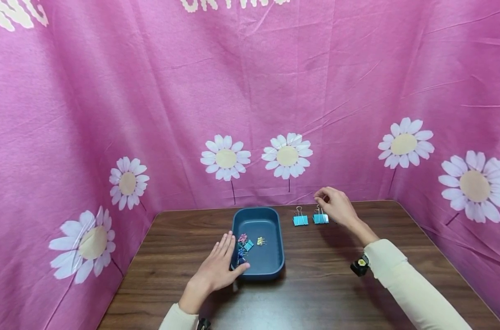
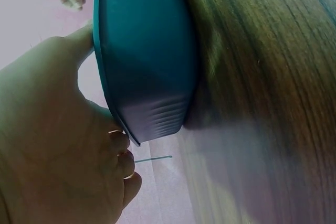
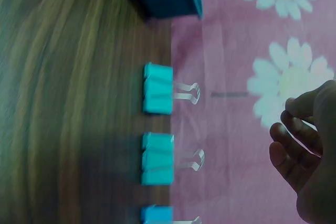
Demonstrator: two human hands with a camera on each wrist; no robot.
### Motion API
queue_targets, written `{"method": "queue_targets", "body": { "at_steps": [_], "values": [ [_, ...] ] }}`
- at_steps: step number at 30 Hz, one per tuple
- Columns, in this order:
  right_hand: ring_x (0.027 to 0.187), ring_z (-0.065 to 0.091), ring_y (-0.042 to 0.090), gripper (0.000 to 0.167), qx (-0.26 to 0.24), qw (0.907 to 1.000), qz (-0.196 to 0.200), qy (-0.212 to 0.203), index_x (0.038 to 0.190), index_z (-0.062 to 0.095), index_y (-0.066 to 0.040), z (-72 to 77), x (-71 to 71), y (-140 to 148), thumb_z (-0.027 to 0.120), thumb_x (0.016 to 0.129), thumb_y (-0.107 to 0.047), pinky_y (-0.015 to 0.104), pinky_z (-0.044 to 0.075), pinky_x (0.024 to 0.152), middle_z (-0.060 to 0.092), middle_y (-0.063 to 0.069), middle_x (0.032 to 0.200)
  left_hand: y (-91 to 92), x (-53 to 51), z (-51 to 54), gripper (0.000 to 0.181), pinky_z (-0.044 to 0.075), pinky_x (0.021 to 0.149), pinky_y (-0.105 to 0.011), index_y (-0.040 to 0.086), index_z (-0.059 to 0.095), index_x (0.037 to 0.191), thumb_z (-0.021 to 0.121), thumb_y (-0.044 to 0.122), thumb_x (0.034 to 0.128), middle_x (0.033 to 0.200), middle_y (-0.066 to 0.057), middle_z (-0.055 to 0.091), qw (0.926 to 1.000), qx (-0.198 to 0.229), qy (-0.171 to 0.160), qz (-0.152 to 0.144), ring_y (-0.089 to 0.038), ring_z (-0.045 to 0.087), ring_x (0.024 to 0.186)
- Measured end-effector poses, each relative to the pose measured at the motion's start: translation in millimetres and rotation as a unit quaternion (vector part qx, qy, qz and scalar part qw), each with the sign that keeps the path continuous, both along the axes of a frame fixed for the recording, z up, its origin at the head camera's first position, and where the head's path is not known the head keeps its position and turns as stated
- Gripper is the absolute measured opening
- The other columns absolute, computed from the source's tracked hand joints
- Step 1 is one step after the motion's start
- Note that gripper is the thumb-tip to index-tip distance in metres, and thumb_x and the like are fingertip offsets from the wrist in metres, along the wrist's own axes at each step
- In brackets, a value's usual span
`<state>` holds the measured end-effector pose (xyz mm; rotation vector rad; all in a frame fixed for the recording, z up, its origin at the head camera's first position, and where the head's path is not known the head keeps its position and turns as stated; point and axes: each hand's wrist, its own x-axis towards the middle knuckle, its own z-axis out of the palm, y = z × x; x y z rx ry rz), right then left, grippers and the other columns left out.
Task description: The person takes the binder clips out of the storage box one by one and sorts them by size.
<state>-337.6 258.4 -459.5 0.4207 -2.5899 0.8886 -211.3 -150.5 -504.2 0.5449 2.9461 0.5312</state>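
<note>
- At the bottom of the head view: left cream sleeve (image 1: 177, 318), cut off by the edge, with a black wrist device (image 1: 203, 324) partly showing; over to the right, right cream sleeve (image 1: 415, 279) and a second black device (image 1: 359, 265) at the wrist.
- Beneath everything: dark wood-grain surface (image 1: 270, 302), pale sheen along its near middle.
- Left hand (image 1: 214, 270) spread wide: fingers straight against the left rim of the blue tray (image 1: 260, 225), thumb reaching apart from them over the near left corner.
- Inside the tray, on its left side, nearest first: dark blue clips (image 1: 241, 258), bunched, number impossible to tell; just beyond, small teal clip (image 1: 248, 245); touching or nearly so, pink clip (image 1: 243, 238).
- Near the tray's middle, a little apart from that cluster: yellow clip (image 1: 261, 241).
- Right of the tray, toward the far edge of the surface: two larger teal clips (image 1: 300, 221) standing side by side, apart, silver handles raised; in the right wrist view, a third clip (image 3: 156, 214) in the same row, bluer, cut off by the frame.
- Above the right-hand teal one: right hand (image 1: 336, 205), fingers loosely curled, narrow gap to the thumb, nothing visible in the grasp.
- Farthest: pink cloth (image 1: 254, 91) with printed daisies (image 1: 287, 156).
</note>
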Motion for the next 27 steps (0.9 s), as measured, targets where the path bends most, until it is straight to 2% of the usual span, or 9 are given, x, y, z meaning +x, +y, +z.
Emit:
{"method": "queue_targets", "body": {
  "at_steps": [8,16,21,27],
  "values": [
    [0.079,0.065,0.013,0.006,0.026,0.9975,0.065,0.009,0.102,0.078,-0.009,18.8,3.9,-41.0,0.074,0.098,-0.009,0.032,0.056,0.072,0.075,0.001,0.093,-0.7,0.3,0.6,0.097,0.022,0.135,-0.053,-0.001,0.021,0.169,0.055,0.064,0.1044,0.179,-0.018,0.015,1.0,-0.001,-0.003,-0.001,-0.033,0.014,0.167],
    [0.08,0.066,0.011,0.005,0.058,0.9913,0.117,0.012,0.099,0.079,-0.013,29.7,5.6,-78.7,0.075,0.098,-0.01,0.032,0.057,0.072,0.075,-0.001,0.092,-0.9,0.2,0.3,0.097,0.022,0.135,-0.053,-0.001,0.02,0.169,0.054,0.064,0.1046,0.179,-0.018,0.014,1.0,-0.004,-0.002,-0.003,-0.033,0.014,0.167],
    [0.081,0.064,0.009,0.005,0.093,0.9854,0.142,-0.009,0.099,0.079,-0.016,35.3,6.7,-101.8,0.075,0.1,-0.015,0.034,0.056,0.074,0.074,-0.005,0.092,-0.8,0.2,0.2,0.097,0.022,0.135,-0.053,-0.002,0.021,0.169,0.055,0.063,0.1047,0.179,-0.017,0.014,1.0,-0.005,-0.001,-0.004,-0.033,0.014,0.167],
    [0.082,0.064,0.008,0.006,0.14,0.9757,0.168,-0.003,0.099,0.08,-0.017,36.5,8.1,-129.8,0.076,0.1,-0.02,0.034,0.057,0.077,0.072,-0.006,0.094,-0.1,0.5,0.6,0.097,0.021,0.135,-0.053,-0.001,0.02,0.169,0.055,0.062,0.1048,0.179,-0.017,0.014,1.0,-0.002,-0.006,-0.002,-0.032,0.013,0.167]
  ]
}}
